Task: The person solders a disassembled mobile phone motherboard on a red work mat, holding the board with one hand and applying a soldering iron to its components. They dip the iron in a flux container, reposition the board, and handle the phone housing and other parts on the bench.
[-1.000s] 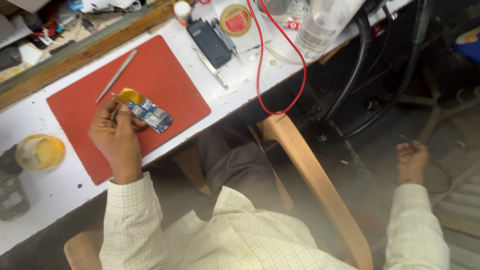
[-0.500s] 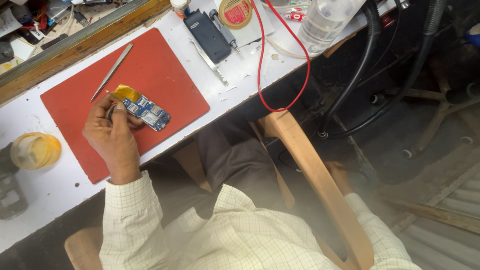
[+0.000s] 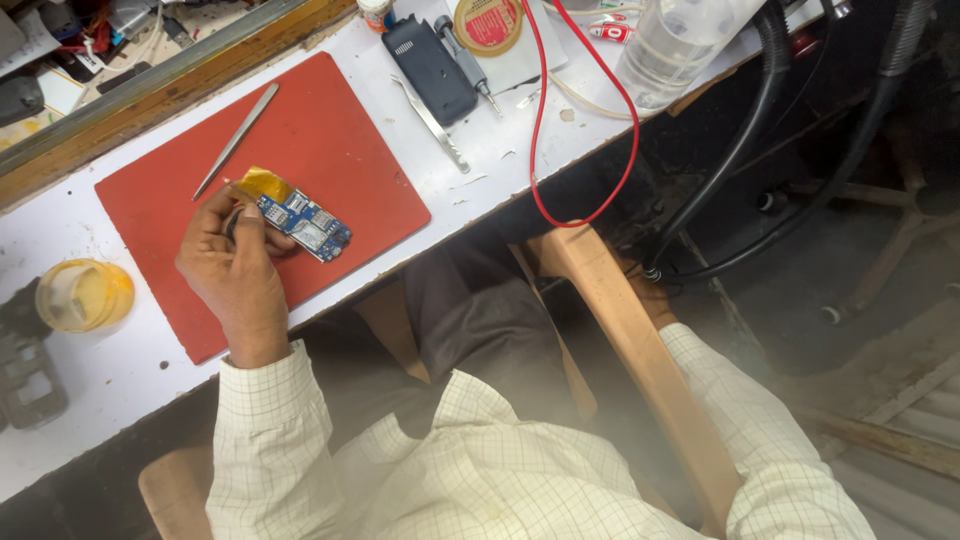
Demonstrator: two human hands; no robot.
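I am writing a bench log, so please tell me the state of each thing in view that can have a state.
Left hand: closed around the circuit board's end.
Circuit board: bare, lying on the red mat.
Tweezers: lying free on the mat.
Yellow jar: open, no lid on.
Right hand: hidden behind the wooden beam.

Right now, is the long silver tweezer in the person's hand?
No, the long silver tweezer lies alone on the red mat, apart from the left hand.
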